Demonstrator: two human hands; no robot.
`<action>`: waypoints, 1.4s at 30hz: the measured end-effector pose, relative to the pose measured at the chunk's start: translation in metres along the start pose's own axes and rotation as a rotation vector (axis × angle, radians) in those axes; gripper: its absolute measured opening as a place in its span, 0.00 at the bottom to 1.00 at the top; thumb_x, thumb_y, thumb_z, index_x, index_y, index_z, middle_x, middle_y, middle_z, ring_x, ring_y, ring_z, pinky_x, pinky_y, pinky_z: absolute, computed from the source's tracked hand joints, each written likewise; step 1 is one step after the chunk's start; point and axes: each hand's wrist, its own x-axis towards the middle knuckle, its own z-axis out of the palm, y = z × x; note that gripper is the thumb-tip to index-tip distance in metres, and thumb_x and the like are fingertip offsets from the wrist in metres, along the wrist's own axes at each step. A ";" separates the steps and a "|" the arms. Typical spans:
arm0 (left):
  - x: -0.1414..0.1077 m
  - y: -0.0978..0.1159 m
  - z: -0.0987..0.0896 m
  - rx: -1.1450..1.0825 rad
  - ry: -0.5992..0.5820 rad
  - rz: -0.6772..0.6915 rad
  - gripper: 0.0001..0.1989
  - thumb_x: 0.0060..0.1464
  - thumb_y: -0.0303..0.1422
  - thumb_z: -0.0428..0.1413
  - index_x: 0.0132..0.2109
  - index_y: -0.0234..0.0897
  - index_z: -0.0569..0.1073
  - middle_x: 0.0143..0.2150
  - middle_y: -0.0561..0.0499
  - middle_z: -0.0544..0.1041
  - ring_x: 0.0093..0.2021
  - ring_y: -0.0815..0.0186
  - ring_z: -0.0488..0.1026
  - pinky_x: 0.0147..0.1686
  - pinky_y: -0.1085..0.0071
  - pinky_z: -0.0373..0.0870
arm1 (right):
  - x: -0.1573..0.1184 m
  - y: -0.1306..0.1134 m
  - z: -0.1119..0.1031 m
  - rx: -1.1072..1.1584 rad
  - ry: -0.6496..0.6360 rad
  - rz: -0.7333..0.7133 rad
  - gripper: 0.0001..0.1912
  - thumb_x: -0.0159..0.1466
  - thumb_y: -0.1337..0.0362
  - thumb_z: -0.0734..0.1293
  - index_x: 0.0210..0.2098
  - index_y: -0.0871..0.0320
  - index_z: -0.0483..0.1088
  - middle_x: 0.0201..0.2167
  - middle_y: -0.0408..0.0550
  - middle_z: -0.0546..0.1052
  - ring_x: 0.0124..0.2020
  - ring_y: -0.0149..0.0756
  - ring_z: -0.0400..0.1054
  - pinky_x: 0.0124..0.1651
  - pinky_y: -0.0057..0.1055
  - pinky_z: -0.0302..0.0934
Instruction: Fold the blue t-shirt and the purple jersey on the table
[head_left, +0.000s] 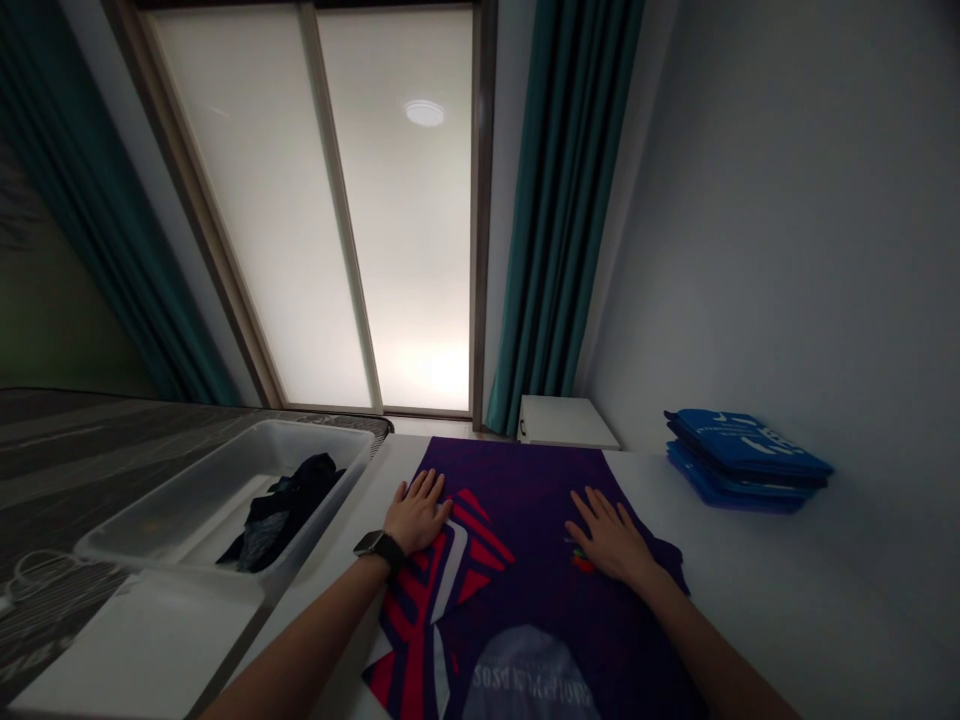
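Observation:
A purple shirt point(525, 520) with red and white stripes and a grey printed patch lies spread on the white table point(757, 590). My left hand point(416, 513) rests flat on its left part, beside the red stripes, fingers apart; a dark watch is on that wrist. On the right part of the shirt, my right hand point(609, 537) lies flat with fingers spread, next to a small red and green mark. Neither hand grips the cloth. The shirt's lower edge runs out of view at the bottom.
Folded blue cloth items point(742, 460) are stacked at the table's right side near the wall. To the left, a translucent bin point(180, 490) holds dark clothing point(285, 515). A small white cabinet point(566, 422) stands beyond the table, before teal curtains point(570, 200) and sliding doors.

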 end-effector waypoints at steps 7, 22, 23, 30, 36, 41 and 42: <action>-0.009 0.025 -0.010 -0.019 0.082 0.112 0.28 0.65 0.44 0.39 0.67 0.37 0.58 0.69 0.42 0.57 0.69 0.54 0.49 0.66 0.49 0.41 | -0.012 -0.018 -0.006 -0.007 0.070 -0.050 0.34 0.68 0.47 0.47 0.67 0.58 0.52 0.68 0.54 0.54 0.69 0.44 0.44 0.68 0.50 0.34; -0.028 0.201 -0.020 -0.370 0.107 0.670 0.25 0.61 0.34 0.47 0.64 0.41 0.61 0.65 0.47 0.64 0.64 0.60 0.61 0.64 0.58 0.54 | -0.052 0.058 0.004 0.353 0.481 -0.186 0.24 0.66 0.67 0.49 0.56 0.57 0.67 0.54 0.53 0.72 0.56 0.39 0.65 0.61 0.43 0.56; -0.026 0.210 -0.019 -0.376 0.101 0.683 0.25 0.61 0.34 0.47 0.64 0.41 0.61 0.65 0.47 0.64 0.63 0.60 0.61 0.64 0.58 0.54 | -0.055 0.070 0.006 0.380 0.507 -0.162 0.24 0.66 0.67 0.49 0.56 0.58 0.67 0.53 0.53 0.73 0.56 0.39 0.65 0.61 0.42 0.57; -0.010 0.252 0.001 -0.369 0.113 0.686 0.25 0.61 0.33 0.45 0.65 0.38 0.59 0.66 0.45 0.63 0.65 0.59 0.58 0.65 0.55 0.51 | -0.073 0.115 0.031 0.309 0.568 0.019 0.27 0.57 0.73 0.51 0.51 0.59 0.70 0.50 0.54 0.74 0.54 0.41 0.65 0.59 0.41 0.58; -0.009 0.254 0.020 -0.353 0.138 0.609 0.22 0.63 0.35 0.44 0.62 0.40 0.63 0.62 0.45 0.66 0.63 0.58 0.60 0.64 0.54 0.51 | -0.076 0.110 0.029 0.265 0.464 0.079 0.27 0.53 0.74 0.55 0.50 0.57 0.70 0.52 0.53 0.72 0.56 0.40 0.64 0.60 0.38 0.54; -0.009 0.254 0.025 -0.316 0.142 0.623 0.21 0.63 0.36 0.45 0.62 0.40 0.63 0.63 0.45 0.65 0.63 0.57 0.59 0.64 0.54 0.51 | -0.075 0.101 0.020 0.431 0.459 0.085 0.19 0.56 0.66 0.59 0.45 0.56 0.71 0.54 0.53 0.72 0.61 0.45 0.59 0.62 0.44 0.49; -0.009 0.254 0.026 -0.310 0.146 0.625 0.21 0.63 0.36 0.44 0.62 0.40 0.63 0.63 0.45 0.65 0.64 0.57 0.58 0.64 0.54 0.51 | -0.074 0.099 0.016 0.504 0.460 0.061 0.16 0.57 0.64 0.59 0.43 0.56 0.71 0.53 0.54 0.72 0.61 0.46 0.59 0.63 0.45 0.49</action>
